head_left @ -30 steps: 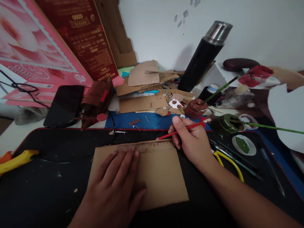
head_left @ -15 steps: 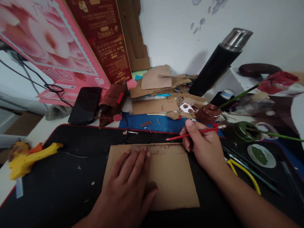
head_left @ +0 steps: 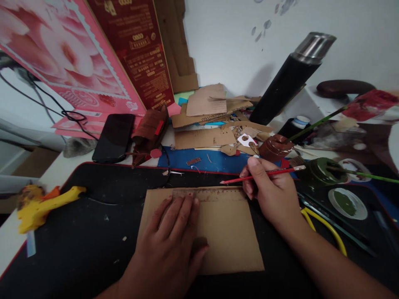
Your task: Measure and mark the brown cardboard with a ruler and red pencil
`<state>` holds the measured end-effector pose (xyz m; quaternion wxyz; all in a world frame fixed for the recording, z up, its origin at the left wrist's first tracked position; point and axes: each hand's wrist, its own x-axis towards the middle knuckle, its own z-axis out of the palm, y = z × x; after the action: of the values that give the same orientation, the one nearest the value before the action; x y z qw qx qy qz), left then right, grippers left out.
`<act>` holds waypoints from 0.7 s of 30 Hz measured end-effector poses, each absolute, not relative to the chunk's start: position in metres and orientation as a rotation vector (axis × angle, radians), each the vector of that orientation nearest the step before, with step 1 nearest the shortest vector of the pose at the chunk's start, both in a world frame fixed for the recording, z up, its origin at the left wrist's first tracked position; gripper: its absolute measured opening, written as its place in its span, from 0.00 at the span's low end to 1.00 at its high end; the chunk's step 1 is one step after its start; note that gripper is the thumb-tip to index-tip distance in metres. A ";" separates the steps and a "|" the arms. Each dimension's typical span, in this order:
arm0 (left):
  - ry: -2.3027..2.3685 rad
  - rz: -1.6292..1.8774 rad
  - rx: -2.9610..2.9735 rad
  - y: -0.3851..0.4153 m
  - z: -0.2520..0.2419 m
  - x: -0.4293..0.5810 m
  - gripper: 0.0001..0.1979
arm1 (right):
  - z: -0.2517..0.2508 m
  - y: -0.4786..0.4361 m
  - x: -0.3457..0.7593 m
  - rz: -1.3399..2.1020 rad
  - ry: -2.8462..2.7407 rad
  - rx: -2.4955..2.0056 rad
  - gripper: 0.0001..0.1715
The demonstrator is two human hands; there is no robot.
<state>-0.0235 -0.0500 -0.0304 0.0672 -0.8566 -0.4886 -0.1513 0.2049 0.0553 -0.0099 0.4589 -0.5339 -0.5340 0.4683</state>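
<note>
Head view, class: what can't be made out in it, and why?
In the head view:
Cardboard sheet: near left corner, hidden by the left hand.
Ruler: scale too small and blurred.
Yellow handle: partly hidden by the right forearm.
Pink box: top, cut off by upper edge.

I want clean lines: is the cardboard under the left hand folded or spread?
Spread: the cardboard lies flat on the black mat, no fold showing.

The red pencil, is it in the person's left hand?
No, the right hand holds the red pencil, while the left hand rests on the cardboard.
</note>
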 end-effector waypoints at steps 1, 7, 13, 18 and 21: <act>-1.476 -0.455 -2.580 -0.050 -0.031 -0.023 0.26 | -0.010 0.055 0.205 1.156 -1.316 -1.313 0.29; -1.485 -0.457 -2.587 -0.050 -0.031 -0.023 0.25 | -0.011 0.056 0.204 1.184 -1.279 -1.302 0.30; -1.540 -0.501 -2.604 -0.053 -0.034 -0.023 0.29 | -0.012 0.059 0.203 1.204 -1.221 -1.317 0.30; -1.471 -0.461 -2.606 -0.052 -0.033 -0.026 0.28 | -0.013 0.060 0.202 1.193 -1.230 -1.314 0.30; -1.439 -0.421 -2.612 -0.050 -0.031 -0.028 0.28 | -0.013 0.060 0.202 1.191 -1.239 -1.326 0.30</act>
<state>-0.0276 -0.0504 -0.0314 0.0650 -0.8654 -0.4769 -0.1396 0.2021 0.0601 -0.0125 0.4665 -0.5404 -0.5047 0.4854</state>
